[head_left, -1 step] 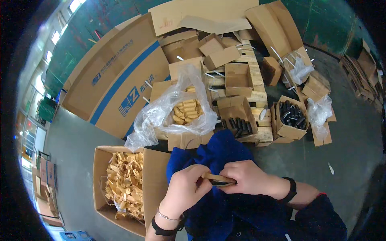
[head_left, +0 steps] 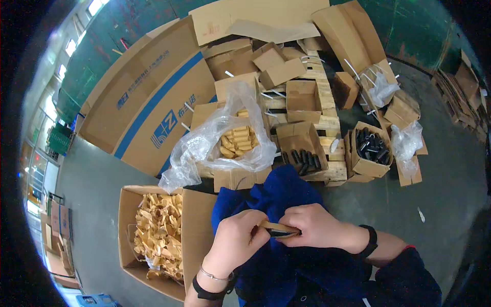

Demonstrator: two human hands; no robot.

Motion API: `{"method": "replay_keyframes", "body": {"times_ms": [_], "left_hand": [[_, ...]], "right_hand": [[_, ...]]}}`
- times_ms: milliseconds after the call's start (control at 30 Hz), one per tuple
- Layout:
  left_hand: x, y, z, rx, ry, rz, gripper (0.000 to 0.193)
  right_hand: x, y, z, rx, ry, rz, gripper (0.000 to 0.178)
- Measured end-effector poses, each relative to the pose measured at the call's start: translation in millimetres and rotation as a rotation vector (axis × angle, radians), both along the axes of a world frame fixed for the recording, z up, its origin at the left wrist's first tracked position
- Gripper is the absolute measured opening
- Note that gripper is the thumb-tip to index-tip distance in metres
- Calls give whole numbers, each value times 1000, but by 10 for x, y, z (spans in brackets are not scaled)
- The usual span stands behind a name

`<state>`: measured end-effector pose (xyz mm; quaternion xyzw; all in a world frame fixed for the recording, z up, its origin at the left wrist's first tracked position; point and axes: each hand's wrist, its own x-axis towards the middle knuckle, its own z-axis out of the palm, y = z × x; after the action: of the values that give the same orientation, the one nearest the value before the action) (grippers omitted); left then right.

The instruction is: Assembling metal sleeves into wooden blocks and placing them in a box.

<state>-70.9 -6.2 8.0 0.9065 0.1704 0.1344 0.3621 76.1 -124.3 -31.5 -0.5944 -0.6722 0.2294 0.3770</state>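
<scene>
Between my two hands, above the dark blue cloth over my lap, is a small black part in tan paper (head_left: 279,227). The paper runs along its upper side and the dark part shows below. My left hand (head_left: 238,236) pinches its left end between thumb and fingers. Gripping the right end, my right hand (head_left: 314,226) hides that end under its fingers. To the left, a carton (head_left: 198,230) holds a heap of torn tan paper scraps (head_left: 161,225). Ahead, a box lined with clear plastic (head_left: 197,156) contains several tan paper-wrapped rolls (head_left: 238,140).
Several black cylindrical parts (head_left: 306,159) lie in an open box ahead; another box (head_left: 372,165) at right holds more. Behind them are a wooden pallet (head_left: 327,110) and an open carton (head_left: 303,97). A large blue-striped cardboard panel (head_left: 138,102) stands at left. Plastic film (head_left: 406,146) lies at right.
</scene>
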Motion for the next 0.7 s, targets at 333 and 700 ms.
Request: {"method": "replay_keyframes", "body": {"times_ms": [333, 700], "left_hand": [[-7, -37, -306, -1619, -146, 26, 19], [86, -282, -133, -721, -160, 161, 20]], "right_hand": [[100, 48, 85, 97, 156, 93, 36], [109, 37, 134, -372, 576, 38, 38]]}}
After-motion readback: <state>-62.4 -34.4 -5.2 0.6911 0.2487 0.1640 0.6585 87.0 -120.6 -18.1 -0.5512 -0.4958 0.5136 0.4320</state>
